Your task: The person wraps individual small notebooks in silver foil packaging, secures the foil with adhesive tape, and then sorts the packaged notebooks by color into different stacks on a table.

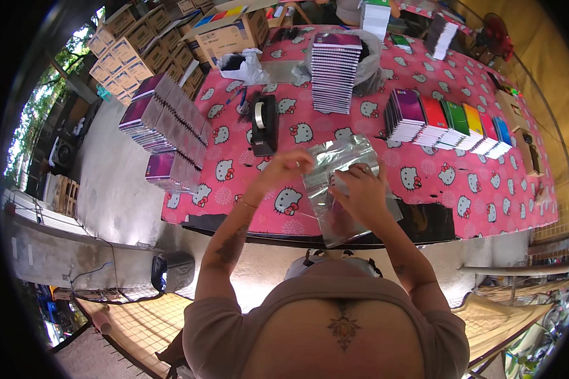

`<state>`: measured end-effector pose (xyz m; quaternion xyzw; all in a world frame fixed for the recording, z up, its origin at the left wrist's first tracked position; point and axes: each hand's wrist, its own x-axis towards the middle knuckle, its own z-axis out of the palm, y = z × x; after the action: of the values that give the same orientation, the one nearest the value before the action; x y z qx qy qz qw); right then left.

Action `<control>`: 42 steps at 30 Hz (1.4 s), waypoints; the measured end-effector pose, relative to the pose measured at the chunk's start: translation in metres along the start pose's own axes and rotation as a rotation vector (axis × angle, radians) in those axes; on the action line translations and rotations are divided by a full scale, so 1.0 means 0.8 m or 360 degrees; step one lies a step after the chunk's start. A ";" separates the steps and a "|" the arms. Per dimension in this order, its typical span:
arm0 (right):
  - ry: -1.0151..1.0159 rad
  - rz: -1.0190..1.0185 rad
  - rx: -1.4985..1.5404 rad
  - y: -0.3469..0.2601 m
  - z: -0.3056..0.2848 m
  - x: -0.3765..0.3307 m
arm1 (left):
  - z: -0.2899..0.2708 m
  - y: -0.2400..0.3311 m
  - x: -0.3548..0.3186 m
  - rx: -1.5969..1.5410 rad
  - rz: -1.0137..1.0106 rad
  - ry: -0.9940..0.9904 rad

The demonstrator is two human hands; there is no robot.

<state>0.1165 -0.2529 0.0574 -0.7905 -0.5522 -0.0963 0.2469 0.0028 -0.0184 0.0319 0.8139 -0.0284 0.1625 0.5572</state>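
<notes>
A clear, shiny plastic bag lies at the table's near edge, its lower end hanging over the rim. My right hand is on top of it, fingers bent and gripping the plastic. Just left of the bag's upper part is my left hand, its fingers curled together; whether a small thing is pinched in them cannot be made out. Beyond the left hand stands a black tape dispenser with a roll of tape. What lies inside or under the bag is partly hidden by my right hand.
Wrapped stacks of purple notebooks stand at the left edge. A tall notebook stack rises at centre, and a row of coloured notebooks at right. Cartons pile up behind. The pink tablecloth covers the table.
</notes>
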 end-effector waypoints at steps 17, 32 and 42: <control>-0.0099 -0.0108 0.0525 0.112 0.018 -0.069 | 0.056 0.032 0.064 0.0638 0.0404 -0.0170; 0.0087 0.0325 0.1725 0.135 0.071 -0.047 | 0.117 -0.002 0.063 0.0382 0.0184 0.0329; -0.0623 0.0629 0.1765 0.127 0.066 0.018 | 0.083 0.081 0.022 0.0732 0.0271 -0.0028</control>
<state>0.2094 -0.2419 -0.0110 -0.6349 -0.3983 0.3992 0.5281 0.0204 -0.1014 0.0738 0.9153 -0.0638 0.2040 0.3413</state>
